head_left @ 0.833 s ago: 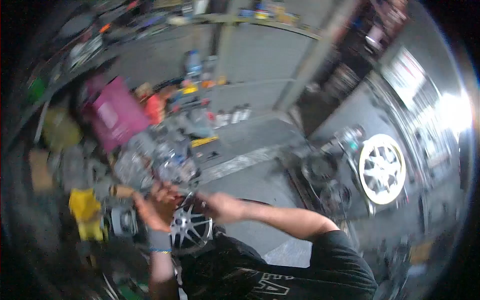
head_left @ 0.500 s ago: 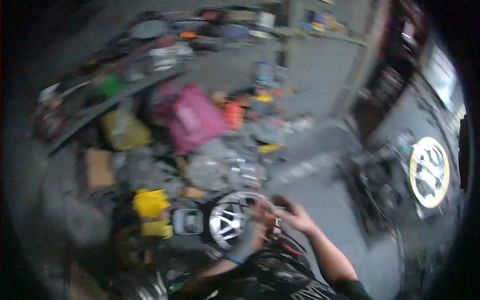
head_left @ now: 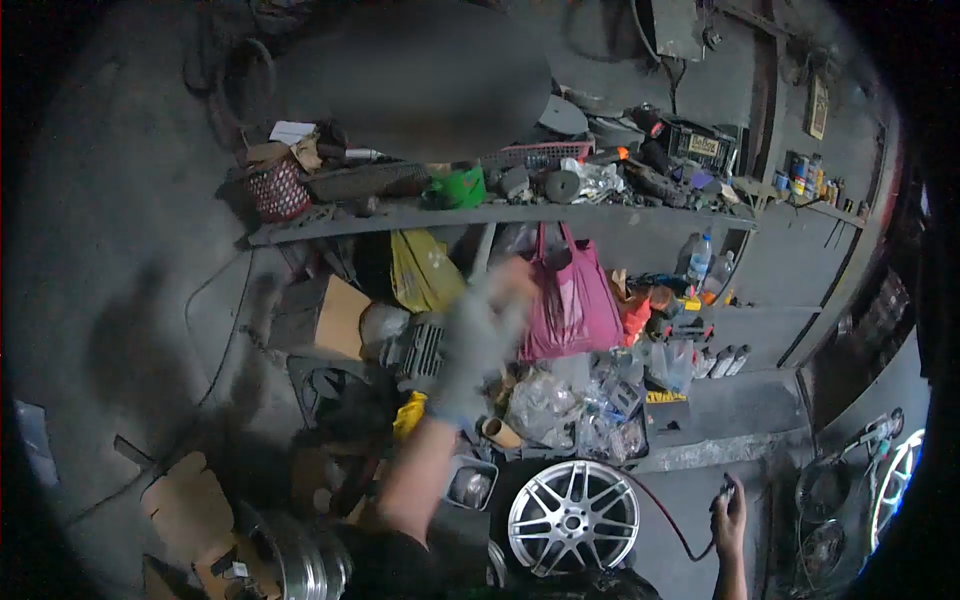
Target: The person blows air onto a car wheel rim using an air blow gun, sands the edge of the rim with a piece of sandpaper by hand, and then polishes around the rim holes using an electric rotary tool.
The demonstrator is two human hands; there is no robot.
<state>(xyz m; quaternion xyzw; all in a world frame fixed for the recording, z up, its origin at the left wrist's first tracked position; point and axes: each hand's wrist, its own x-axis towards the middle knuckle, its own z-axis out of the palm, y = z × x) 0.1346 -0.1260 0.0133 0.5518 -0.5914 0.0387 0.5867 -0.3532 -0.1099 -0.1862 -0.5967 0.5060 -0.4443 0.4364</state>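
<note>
My left hand (head_left: 482,335) wears a grey glove and is raised in front of the shelf, smeared by motion. Its fingers overlap the edge of a pink bag (head_left: 575,305); I cannot tell whether they touch it or hold anything. Low on the right, my right hand (head_left: 732,515) is closed around a small dark tool (head_left: 727,490), whose kind is unclear. A thin red hose (head_left: 672,520) curves from near the wheel up to this hand. Between my arms lies a silver multi-spoke wheel rim (head_left: 574,518), face up.
A long cluttered shelf (head_left: 600,218) crosses the view, with a green tape roll (head_left: 460,188) and a red basket (head_left: 277,190). Below are a yellow bag (head_left: 425,272), plastic bags (head_left: 545,408) and a small grey tub (head_left: 470,483). Another rim (head_left: 300,560) lies lower left.
My hands were close together beside the wheel rim; now they are apart, the left raised toward the shelf and the right off to the right. The view has swung, showing more of the shelf.
</note>
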